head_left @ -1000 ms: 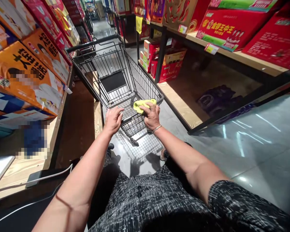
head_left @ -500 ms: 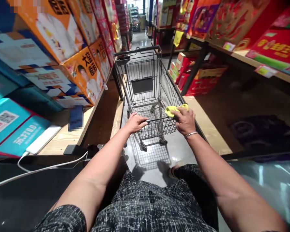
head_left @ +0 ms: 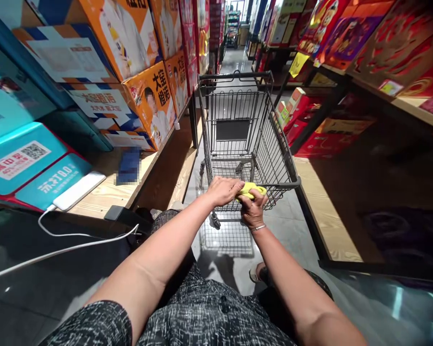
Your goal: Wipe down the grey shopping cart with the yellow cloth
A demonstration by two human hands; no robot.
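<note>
A dark wire shopping cart (head_left: pixel 245 139) stands in the aisle in front of me, its basket bare. My left hand (head_left: pixel 223 191) is curled over the near top rail of the cart. My right hand (head_left: pixel 251 211) sits just right of it, closed around a yellow cloth (head_left: pixel 251 190) pressed against the same rail. The two hands almost touch. A thin bracelet circles my right wrist.
Wooden shelves line both sides, with orange and teal boxes (head_left: pixel 144 101) on the left and red gift boxes (head_left: pixel 324 129) on the right. A white power bank (head_left: pixel 79 190) with a cable lies on the left shelf. The glossy aisle floor (head_left: pixel 238 57) runs ahead.
My right hand with the cloth has slid left along the cart's rail, from its right corner to beside my left hand. The view has swung to face straight down the aisle.
</note>
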